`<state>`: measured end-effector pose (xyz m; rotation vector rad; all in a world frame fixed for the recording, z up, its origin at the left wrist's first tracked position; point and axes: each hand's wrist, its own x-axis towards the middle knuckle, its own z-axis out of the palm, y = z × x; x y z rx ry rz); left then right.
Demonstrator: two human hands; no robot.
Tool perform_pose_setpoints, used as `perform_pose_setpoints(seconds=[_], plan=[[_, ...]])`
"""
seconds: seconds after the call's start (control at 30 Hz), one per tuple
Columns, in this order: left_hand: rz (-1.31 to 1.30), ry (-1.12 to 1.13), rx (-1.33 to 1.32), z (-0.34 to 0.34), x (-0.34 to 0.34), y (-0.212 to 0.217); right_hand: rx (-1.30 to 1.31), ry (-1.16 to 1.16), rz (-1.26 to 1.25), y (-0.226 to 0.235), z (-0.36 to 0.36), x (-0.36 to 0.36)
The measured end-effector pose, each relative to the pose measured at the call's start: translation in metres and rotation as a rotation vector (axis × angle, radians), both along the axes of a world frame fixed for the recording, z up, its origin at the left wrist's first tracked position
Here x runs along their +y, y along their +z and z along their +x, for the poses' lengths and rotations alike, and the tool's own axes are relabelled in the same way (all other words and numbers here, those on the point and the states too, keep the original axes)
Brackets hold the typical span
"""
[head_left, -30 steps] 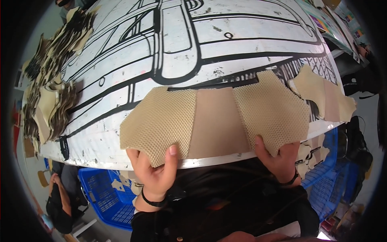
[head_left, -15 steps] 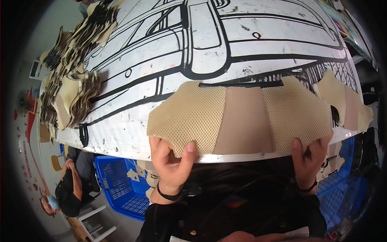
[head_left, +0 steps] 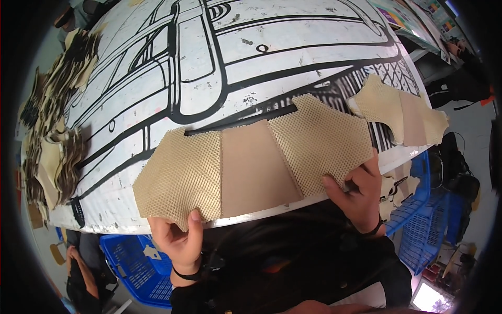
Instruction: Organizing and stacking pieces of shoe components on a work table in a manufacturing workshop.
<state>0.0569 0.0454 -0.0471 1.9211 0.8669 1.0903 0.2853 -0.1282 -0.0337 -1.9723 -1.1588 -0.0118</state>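
Note:
A beige mesh fabric piece [head_left: 246,172] with a smooth tan panel in its middle is stretched out between my hands at the table's near edge. My left hand [head_left: 180,243] pinches its lower left corner, thumb on top and fingers underneath. Likewise, the lower right end is gripped by my right hand [head_left: 363,196], with the thumb lying on the mesh. A black strip [head_left: 277,113] shows along the piece's far edge. To the right on the table lies another similar fabric piece [head_left: 384,107], apart from my hands.
Stacked fabric pieces [head_left: 55,162] crowd the table's left side, beside a short black strap [head_left: 78,212]. Blue baskets stand below the near edge, one at left [head_left: 125,267] and one at right [head_left: 421,235]. A seated person [head_left: 81,269] is at lower left; another person [head_left: 78,21] is at the far left.
The whole view has swung, so the table and stacks sit farther left. The held piece now slants, its right end higher. Both hands keep their hold.

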Motion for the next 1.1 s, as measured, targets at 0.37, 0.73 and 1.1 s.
perform_pose_setpoints(seconds=[0.37, 0.73, 1.1], plan=[[0.091, -0.071, 0.085, 0.002, -0.002, -0.001, -0.005, -0.080, 0.048, 0.002, -0.006, 0.004], [0.202, -0.023, -0.008, 0.006, 0.000, -0.005, -0.079, -0.062, 0.207, -0.007, -0.008, 0.011], [0.204, 0.064, 0.220, -0.027, -0.028, 0.008, -0.564, 0.006, 0.339, -0.003, -0.065, -0.029]])
